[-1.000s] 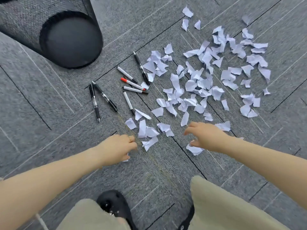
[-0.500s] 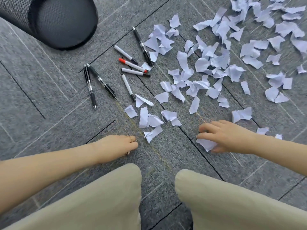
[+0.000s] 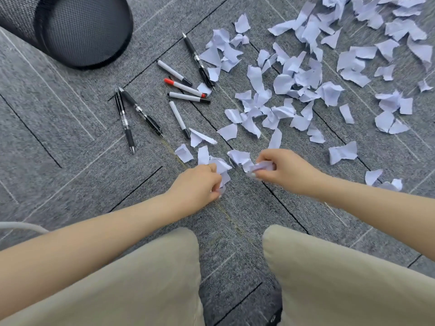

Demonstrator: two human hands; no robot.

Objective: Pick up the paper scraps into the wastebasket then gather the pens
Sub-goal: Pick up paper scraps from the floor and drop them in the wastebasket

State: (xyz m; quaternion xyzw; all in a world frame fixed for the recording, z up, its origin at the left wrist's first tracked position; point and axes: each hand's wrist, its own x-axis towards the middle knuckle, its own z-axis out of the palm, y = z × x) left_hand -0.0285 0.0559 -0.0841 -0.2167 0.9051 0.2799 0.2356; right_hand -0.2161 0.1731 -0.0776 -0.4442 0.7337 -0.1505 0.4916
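Scraps of torn white paper (image 3: pixel 292 76) were spread over the grey carpet-tiled floor (image 3: pixel 70 142), thickest from the centre of the frame to the upper right, with a few loose pieces at the right edge and a small cluster just above the hands. The left hand (image 3: pixel 197 184) was seen at the lower centre, closed around a bunch of white scraps that stuck out above and beside its fingers. The right hand (image 3: pixel 286 169) was held just to the right of it, fingers curled shut on a crumpled wad of paper, with further scraps touching its knuckles on the left. The two hands were close together but apart.

A black mesh cylindrical wastebasket (image 3: pixel 77 27) was lying on its side in the upper left of the frame, its round end turned toward the camera, well apart from both hands. Between the wastebasket and the paper, seven pens were scattered: two black retractable pens (image 3: pixel 136 114) at the left, touching at their upper ends, four white markers (image 3: pixel 186 90), one with a red cap, near the centre, and a third black pen (image 3: pixel 197 60) above them, its lower end among the scraps.

Two knees in beige trousers (image 3: pixel 329 278) filled the bottom of the frame.
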